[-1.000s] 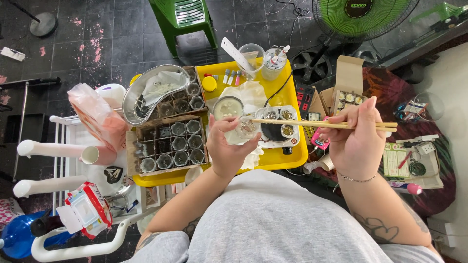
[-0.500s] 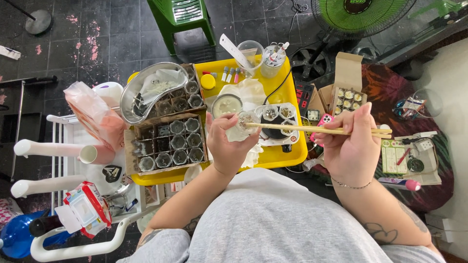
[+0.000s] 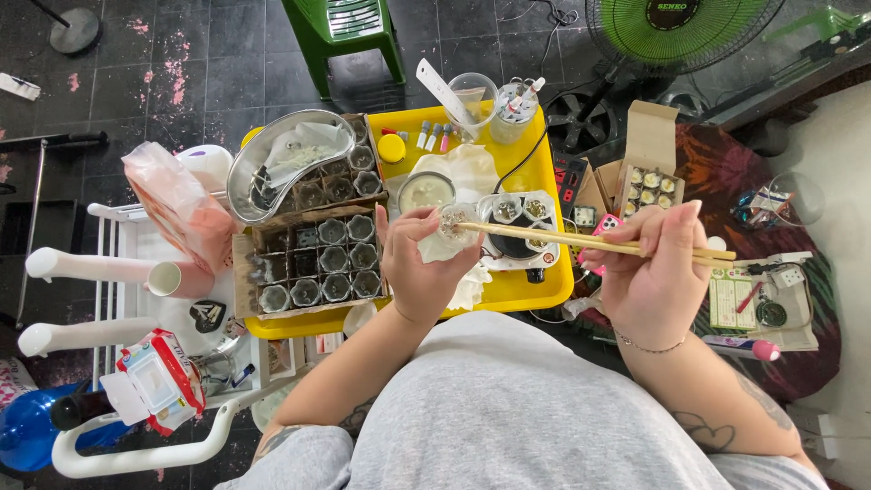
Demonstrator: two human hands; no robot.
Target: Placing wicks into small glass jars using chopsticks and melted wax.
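My left hand [image 3: 419, 265] holds a small clear cup [image 3: 456, 220] wrapped in a white tissue over the yellow tray [image 3: 535, 281]. In my right hand [image 3: 655, 272] are wooden chopsticks [image 3: 562, 239], and their tips reach into the small cup. Beside the cup, a small black hot plate [image 3: 517, 240] carries several little tins. A cardboard box [image 3: 313, 259] of small glass jars lies left of my left hand.
A metal kidney dish [image 3: 286, 163] rests on the jar box. A round white-filled container [image 3: 426, 191], a clear cup with a ruler [image 3: 472, 91] and a tool cup [image 3: 513, 113] stand on the tray. A green fan [image 3: 680, 32], green stool [image 3: 349, 32] and open box of tins [image 3: 649, 177] surround it.
My right hand has moved the chopsticks left and down, so their tips now sit in the cup. My left hand has barely moved.
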